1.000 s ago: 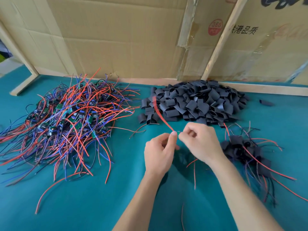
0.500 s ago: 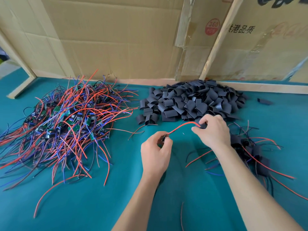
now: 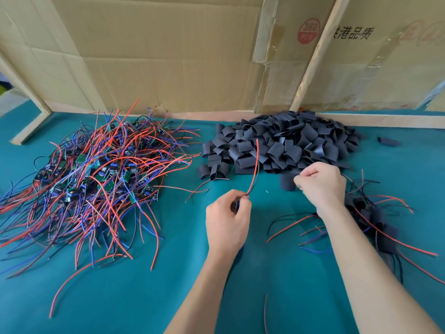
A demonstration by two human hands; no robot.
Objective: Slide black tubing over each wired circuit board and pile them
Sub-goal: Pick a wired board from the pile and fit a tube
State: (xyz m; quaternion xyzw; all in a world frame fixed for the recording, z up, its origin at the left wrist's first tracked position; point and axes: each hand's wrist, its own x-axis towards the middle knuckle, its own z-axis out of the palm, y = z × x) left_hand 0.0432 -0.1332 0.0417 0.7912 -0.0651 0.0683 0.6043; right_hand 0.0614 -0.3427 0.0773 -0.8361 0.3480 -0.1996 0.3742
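My left hand (image 3: 227,220) pinches a wired circuit board; its red and black wires (image 3: 254,166) stick up toward the tubing heap, and the board itself is mostly hidden in the fingers. My right hand (image 3: 321,185) is closed on a black tubing piece (image 3: 287,182) at the near edge of the heap of black tubing pieces (image 3: 284,143). A large tangle of bare wired boards (image 3: 96,179) lies at the left. A smaller pile of sleeved boards (image 3: 375,220) lies at the right, partly behind my right forearm.
The work surface is a teal mat (image 3: 120,297). Cardboard sheets (image 3: 168,56) and wooden slats (image 3: 315,51) wall off the back. One stray tubing piece (image 3: 387,141) lies at the far right. A loose red wire (image 3: 265,312) lies between my forearms.
My right hand let go of the red wire and moved right to the tubing heap, closing on a piece. The wires sprang upright. My left hand stayed about where it was.
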